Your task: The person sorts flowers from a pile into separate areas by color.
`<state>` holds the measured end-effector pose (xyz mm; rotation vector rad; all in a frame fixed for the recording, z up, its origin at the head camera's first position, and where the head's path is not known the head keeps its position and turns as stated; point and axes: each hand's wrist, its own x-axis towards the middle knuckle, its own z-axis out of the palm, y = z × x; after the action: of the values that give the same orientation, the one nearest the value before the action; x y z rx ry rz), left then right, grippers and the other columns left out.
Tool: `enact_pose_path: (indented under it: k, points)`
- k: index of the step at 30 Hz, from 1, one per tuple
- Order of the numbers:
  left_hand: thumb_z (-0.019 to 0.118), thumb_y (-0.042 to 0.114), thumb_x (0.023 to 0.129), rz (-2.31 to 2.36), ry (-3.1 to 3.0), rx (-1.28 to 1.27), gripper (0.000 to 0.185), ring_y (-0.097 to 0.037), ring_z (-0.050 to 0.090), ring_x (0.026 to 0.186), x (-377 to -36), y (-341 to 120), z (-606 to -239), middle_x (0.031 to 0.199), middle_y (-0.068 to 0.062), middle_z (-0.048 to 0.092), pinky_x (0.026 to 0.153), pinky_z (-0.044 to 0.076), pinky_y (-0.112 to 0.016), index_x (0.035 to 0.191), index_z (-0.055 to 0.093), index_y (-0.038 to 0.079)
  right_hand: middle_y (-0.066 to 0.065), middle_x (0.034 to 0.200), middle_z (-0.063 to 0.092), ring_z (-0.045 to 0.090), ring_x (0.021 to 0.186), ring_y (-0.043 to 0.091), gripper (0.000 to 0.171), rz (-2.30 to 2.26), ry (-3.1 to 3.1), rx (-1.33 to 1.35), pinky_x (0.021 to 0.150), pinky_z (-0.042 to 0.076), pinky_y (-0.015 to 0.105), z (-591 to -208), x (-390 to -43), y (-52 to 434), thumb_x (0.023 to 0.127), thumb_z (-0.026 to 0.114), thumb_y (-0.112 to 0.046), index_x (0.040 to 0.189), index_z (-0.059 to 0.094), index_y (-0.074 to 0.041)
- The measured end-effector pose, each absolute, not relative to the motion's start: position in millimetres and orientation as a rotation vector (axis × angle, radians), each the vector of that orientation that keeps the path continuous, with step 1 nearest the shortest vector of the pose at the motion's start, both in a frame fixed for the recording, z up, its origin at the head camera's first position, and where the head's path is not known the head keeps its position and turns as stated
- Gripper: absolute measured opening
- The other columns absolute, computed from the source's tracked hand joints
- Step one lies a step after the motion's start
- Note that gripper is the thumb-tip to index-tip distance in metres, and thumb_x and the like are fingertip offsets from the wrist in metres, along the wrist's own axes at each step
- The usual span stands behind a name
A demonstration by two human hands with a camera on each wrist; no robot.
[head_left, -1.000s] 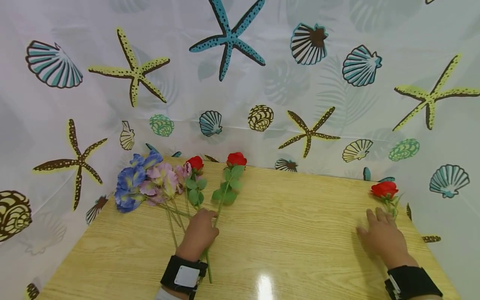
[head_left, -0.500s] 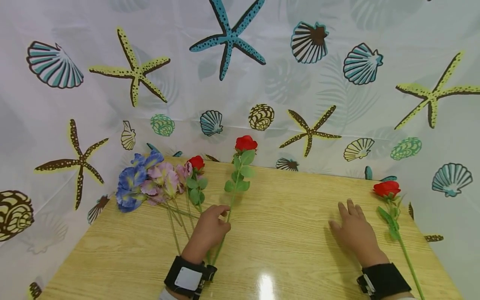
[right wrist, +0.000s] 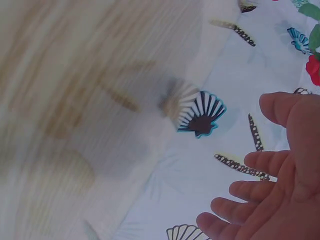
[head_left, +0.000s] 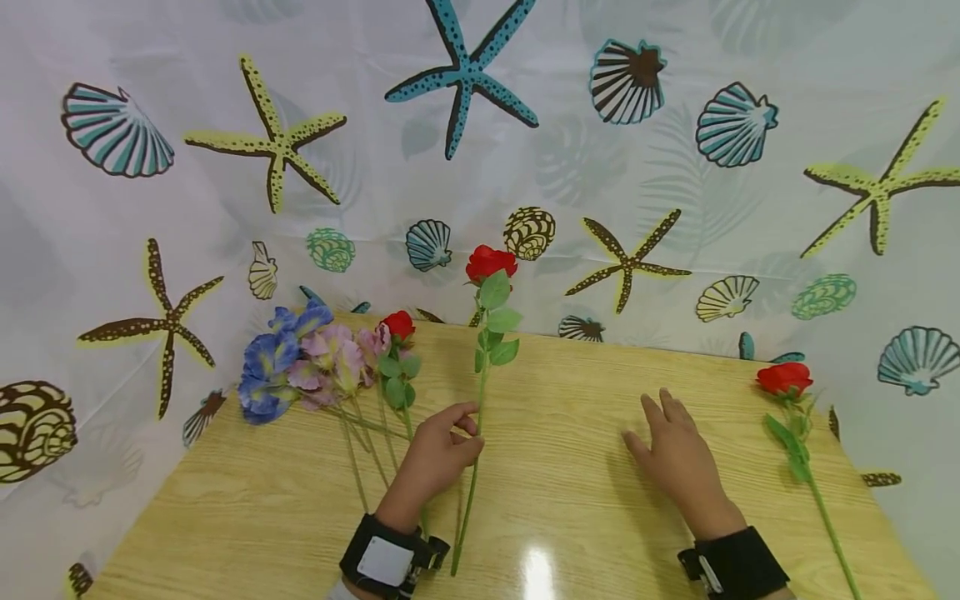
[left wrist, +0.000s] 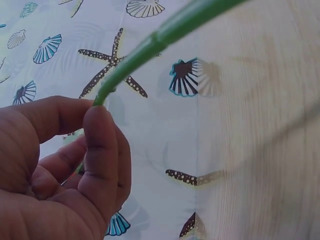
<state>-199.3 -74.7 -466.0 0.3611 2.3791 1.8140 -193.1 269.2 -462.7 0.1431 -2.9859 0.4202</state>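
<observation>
Wooden table [head_left: 570, 467]: left hand [head_left: 438, 454] pinches upright rose [head_left: 489, 275]; right hand [head_left: 678, 462] spread flat, empty.

A staged tabletop set: a wood-grain table [head_left: 585, 500] closed in by a seashell-print curtain [head_left: 570, 158], artificial flowers [head_left: 315, 367] laid out.

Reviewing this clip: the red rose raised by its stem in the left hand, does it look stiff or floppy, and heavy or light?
Probably stiff: the raised rose stands nearly upright from the left hand with little droop, head well above the grip. Likely light, since fingertips alone pinch its thin stem. Top-heavy perhaps, so it may swivel in such a pinch.
</observation>
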Motion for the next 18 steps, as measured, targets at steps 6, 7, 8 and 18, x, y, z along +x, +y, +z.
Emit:
enact_pose_path:
  k: [6,7,8,18]
  points:
    - [0.062,0.006,0.095,1.939,2.255,0.406,0.046,-0.018,0.064,0.084,-198,-71,-464,0.1,-0.009,0.056,0.067,0.052,-0.032,0.139,0.052,-0.003,0.031,0.142,0.045,0.047,0.125,0.049,0.057,0.816,-2.902,0.125,0.095,0.042,0.062,-452,-191,242,0.102,0.056,-0.035,0.142,0.047,0.006]
    - [0.062,0.006,0.095,1.948,2.243,0.408,0.046,-0.018,0.064,0.084,-197,-69,-464,0.1,-0.009,0.056,0.068,0.052,-0.032,0.139,0.052,-0.003,0.029,0.142,0.047,0.05,0.123,0.047,0.057,0.908,-2.878,0.112,0.094,0.044,0.06,-450,-189,238,0.103,0.054,-0.037,0.142,0.048,0.004]
    - [0.062,0.005,0.096,1.956,2.229,0.413,0.046,-0.018,0.063,0.084,-196,-68,-463,0.099,-0.009,0.056,0.069,0.053,-0.032,0.139,0.052,-0.003,0.027,0.141,0.049,0.052,0.122,0.045,0.056,0.987,-2.851,0.1,0.094,0.046,0.058,-447,-188,233,0.103,0.052,-0.038,0.142,0.049,0.002]
    - [0.06,0.004,0.098,1.986,2.111,0.443,0.046,-0.018,0.061,0.084,-189,-54,-458,0.101,-0.01,0.056,0.071,0.053,-0.032,0.142,0.049,-0.004,0.014,0.129,0.062,0.061,0.114,0.029,0.042,1.354,-2.64,0.006,0.091,0.052,0.048,-427,-182,184,0.102,0.056,-0.035,0.135,0.059,-0.009]
